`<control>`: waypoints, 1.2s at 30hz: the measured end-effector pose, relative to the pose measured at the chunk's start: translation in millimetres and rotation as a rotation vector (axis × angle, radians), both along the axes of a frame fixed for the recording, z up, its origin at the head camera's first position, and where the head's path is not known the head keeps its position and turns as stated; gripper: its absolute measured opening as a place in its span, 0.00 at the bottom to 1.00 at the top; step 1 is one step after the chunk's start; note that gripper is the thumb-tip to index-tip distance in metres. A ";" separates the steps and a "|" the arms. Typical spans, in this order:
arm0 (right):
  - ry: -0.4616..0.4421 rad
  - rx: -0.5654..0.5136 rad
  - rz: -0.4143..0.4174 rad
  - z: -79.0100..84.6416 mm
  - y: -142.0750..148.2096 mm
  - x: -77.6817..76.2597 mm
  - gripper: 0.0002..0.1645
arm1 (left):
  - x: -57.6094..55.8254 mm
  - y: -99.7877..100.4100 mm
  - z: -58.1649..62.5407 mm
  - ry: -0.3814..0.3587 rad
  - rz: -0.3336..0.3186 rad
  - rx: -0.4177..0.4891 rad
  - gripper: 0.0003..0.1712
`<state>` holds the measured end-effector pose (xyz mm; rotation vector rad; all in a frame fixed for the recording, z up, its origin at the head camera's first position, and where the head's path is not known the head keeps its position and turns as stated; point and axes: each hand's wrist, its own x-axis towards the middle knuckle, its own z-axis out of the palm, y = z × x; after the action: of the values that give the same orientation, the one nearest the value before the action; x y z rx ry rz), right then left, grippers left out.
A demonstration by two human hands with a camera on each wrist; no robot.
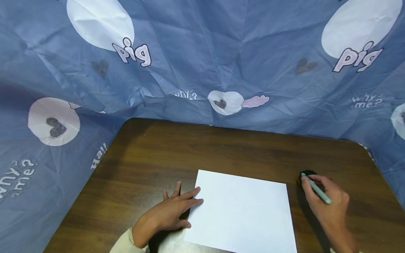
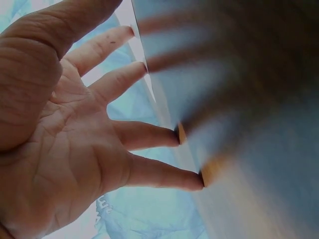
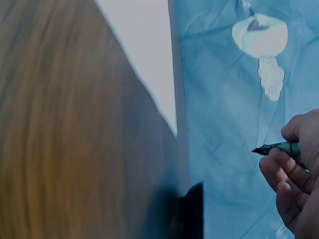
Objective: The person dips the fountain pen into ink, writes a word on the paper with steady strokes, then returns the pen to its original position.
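Note:
A sheet of white paper (image 1: 242, 212) lies on the wooden table. My left hand (image 1: 172, 211) spreads its fingers at the paper's left edge, two fingertips and the thumb tip at the sheet. In the left wrist view the same hand (image 2: 84, 129) shows its palm, fingers straight with tips on the table. To the right of the paper, my right hand (image 1: 332, 200) pinches a green fountain pen (image 1: 320, 192). Its dark pointed nib (image 3: 261, 150) shows in the right wrist view. Close by that hand stands a small black object (image 1: 310, 172), partly hidden behind pen and fingers.
The brown wooden table (image 1: 221, 147) has rounded far corners. Blue printed cloth (image 1: 196, 70) hangs behind it and along both sides. In the right wrist view the black object (image 3: 193, 211) rises from the tabletop near the paper's corner.

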<state>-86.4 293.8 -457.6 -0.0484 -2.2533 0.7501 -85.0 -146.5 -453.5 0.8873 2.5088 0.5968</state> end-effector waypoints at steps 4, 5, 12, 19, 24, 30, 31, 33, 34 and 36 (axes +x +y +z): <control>0.022 0.012 0.092 6.5 -18.4 0.9 0.08 | -0.2 -0.4 1.2 0.003 -0.001 -0.002 0.40; 0.021 0.019 0.116 8.2 -23.6 1.5 0.08 | -0.4 -0.5 1.2 0.004 -0.001 -0.001 0.40; -0.006 0.027 0.256 18.3 -57.0 4.8 0.08 | 0.8 -1.0 2.3 -0.004 0.007 0.000 0.40; -0.002 0.052 0.333 16.5 -78.4 1.3 0.09 | 3.7 0.0 2.9 -0.012 0.008 -0.008 0.40; -0.028 0.035 0.369 13.2 -93.2 -4.7 0.10 | 4.0 0.3 3.3 -0.001 0.015 -0.011 0.40; -0.077 0.011 0.448 12.1 -113.5 -11.1 0.10 | 2.3 0.9 2.3 0.006 0.024 -0.025 0.40; -0.092 -0.001 0.468 11.4 -116.9 -11.5 0.10 | 2.0 1.1 2.4 0.008 0.024 -0.026 0.40; -0.111 -0.027 0.507 9.5 -122.9 -12.0 0.10 | 1.1 1.8 2.1 0.011 0.024 -0.031 0.40; -0.122 -0.042 0.526 7.9 -125.4 -12.1 0.11 | 0.7 2.2 2.3 0.013 0.024 -0.033 0.40; -0.135 -0.066 0.558 4.4 -129.6 -12.4 0.11 | 0.1 2.8 2.4 0.014 0.022 -0.032 0.40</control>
<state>-98.8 164.2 -453.2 0.5318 -2.3913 1.1376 -85.0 -143.7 -451.1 0.8563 2.5362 0.5579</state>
